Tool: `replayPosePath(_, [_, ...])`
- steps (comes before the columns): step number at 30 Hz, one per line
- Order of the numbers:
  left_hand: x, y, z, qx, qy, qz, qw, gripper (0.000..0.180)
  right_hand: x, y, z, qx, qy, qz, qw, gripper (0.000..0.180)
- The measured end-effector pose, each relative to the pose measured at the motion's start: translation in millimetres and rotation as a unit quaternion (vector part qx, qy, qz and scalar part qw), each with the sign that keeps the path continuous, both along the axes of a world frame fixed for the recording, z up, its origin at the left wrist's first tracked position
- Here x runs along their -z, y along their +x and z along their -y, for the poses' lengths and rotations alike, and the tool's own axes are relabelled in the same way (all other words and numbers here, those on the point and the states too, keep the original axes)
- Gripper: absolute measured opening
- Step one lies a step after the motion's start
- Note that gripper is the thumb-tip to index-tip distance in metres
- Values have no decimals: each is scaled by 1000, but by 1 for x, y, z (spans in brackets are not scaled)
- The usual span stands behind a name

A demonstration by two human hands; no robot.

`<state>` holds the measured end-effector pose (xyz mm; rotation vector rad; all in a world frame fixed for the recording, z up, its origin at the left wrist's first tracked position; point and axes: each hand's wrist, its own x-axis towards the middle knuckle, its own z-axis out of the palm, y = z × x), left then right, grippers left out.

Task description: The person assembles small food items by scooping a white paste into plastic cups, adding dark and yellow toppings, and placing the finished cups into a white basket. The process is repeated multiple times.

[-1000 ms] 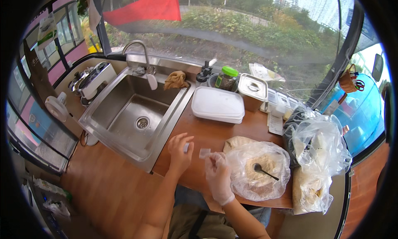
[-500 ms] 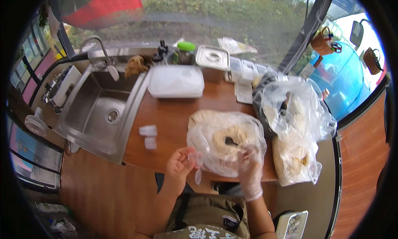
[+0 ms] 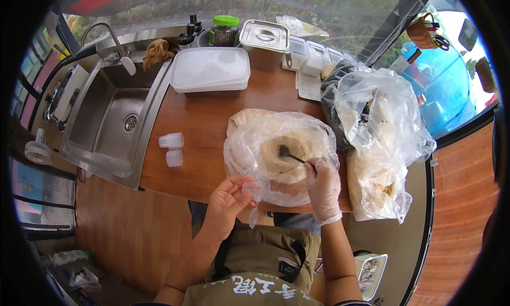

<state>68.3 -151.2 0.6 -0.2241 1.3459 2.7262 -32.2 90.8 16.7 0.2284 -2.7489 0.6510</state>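
Observation:
A clear plastic bag [image 3: 241, 152] lies opened out on the wooden counter, with a heap of beige powder [image 3: 271, 165] in its middle. My right hand [image 3: 325, 192], in a thin clear glove, grips the handle of a black spoon [image 3: 290, 154]; the spoon's bowl rests in a hollow of the powder. At the bag's near left edge, my bare left hand [image 3: 229, 204] pinches a small clear plastic cup [image 3: 252, 189], and its lid [image 3: 253, 217] hangs below. Several stacked cups [image 3: 172, 141] lie on the counter further left.
A steel sink [image 3: 114, 131] takes up the left side. White lidded boxes [image 3: 210, 70], a green-lidded jar [image 3: 224, 32] and a steel container [image 3: 264, 43] line the back. Bulging plastic bags [image 3: 380, 120] crowd the right edge. A white basket [image 3: 374, 271] is low at right.
My right hand has closed on the spoon's handle, where before it was blurred above the bag's near right side. My left hand still holds the cup. The whole view has shifted somewhat.

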Motion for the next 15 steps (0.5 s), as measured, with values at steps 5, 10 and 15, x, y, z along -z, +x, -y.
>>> replayPosePath(5, [-4, 4, -10, 42, 43, -7, 998, 35, -11, 0, -1, -9, 61, -53, 997, 7])
replayPosePath(10, [-4, 0, -29, 82, 47, 29, 995, 38, 10, -8, 15, -20, -77, 47, 996, 12])
replayPosePath(15, [3, -12, -39, 45, 28, 30, 998, 39, 19, -10, 1, 38, -234, 142, 961, 15])
